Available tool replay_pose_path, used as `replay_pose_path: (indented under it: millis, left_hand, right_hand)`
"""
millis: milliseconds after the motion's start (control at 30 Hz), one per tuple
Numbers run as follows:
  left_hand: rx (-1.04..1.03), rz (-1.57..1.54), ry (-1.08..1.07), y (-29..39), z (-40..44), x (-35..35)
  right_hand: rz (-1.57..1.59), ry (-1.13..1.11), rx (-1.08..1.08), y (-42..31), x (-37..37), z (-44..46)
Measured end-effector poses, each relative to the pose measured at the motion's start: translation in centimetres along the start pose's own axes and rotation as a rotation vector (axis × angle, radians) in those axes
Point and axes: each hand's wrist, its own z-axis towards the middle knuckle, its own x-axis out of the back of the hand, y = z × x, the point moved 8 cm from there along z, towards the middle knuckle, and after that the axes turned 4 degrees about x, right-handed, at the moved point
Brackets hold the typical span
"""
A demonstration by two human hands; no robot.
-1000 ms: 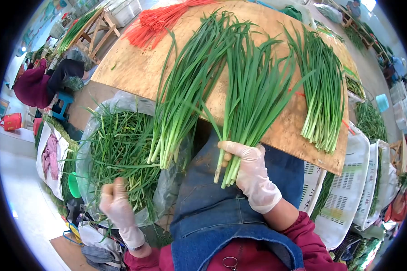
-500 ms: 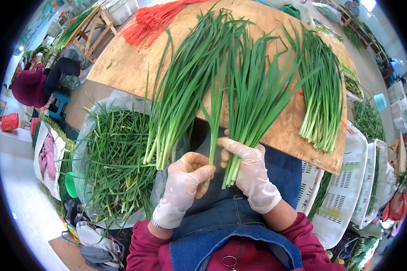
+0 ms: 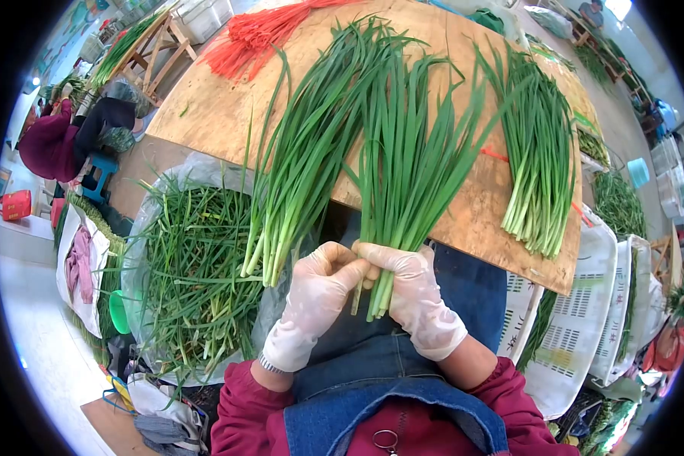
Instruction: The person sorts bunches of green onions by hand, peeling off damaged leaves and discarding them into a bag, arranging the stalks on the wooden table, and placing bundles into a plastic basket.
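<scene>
A bunch of garlic chives (image 3: pixel 414 152) is gripped near its pale stem ends by my right hand (image 3: pixel 416 292), white-gloved, thumb across the front. My left hand (image 3: pixel 318 285), gloved too, meets the right thumb; its thumb and forefinger pinch a thin chive stalk (image 3: pixel 356 299) at the bunch's left side. Left of the bunch, a loose pile of chives (image 3: pixel 304 163) lies on the wooden board (image 3: pixel 463 228), its stem ends past the front edge. Another chive pile (image 3: pixel 539 159) rests on the board's right part.
Red ties (image 3: pixel 254 38) lie at the board's back left. A plastic-lined container (image 3: pixel 133 281) of loose chive leaves stands at left, below the board. White crates (image 3: pixel 574 311) are at right. A person in a maroon top (image 3: pixel 49 148) bends over at far left.
My hands have come together. The thin stalk in my left fingers has moved right against the bunch, which has shifted slightly left with my right hand.
</scene>
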Motion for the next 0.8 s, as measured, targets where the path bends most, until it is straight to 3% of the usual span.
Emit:
replay_pose_path:
  millis: [267,400,500,600,667,767,800]
  left_hand:
    - [-0.496,0.090,0.230,-0.6,-0.8,0.5]
    - [-0.719,0.323,0.344,1.6,-2.6,-0.2]
    - [-0.850,0.516,0.329,2.9,-3.8,-0.6]
    - [-0.839,0.695,0.189,2.5,-5.3,-0.6]
    - [-0.871,0.625,0.104,2.7,-7.1,0.8]
    - [-0.865,0.592,0.542,1.2,-12.0,9.8]
    - [-0.744,0.294,0.688,0.6,-13.7,13.4]
  right_hand:
    - [0.095,0.028,-0.087,0.7,-0.1,0.1]
    - [0.145,0.024,-0.098,0.9,-0.1,0.1]
    - [0.137,0.038,-0.099,0.6,0.1,0.2]
    - [0.142,0.032,-0.102,-0.4,0.2,0.5]
    - [0.173,-0.007,-0.105,-0.7,0.2,0.7]
    - [0.117,-0.022,-0.121,-1.0,0.2,0.8]
    - [0.148,-0.037,-0.117,-1.0,0.1,0.9]
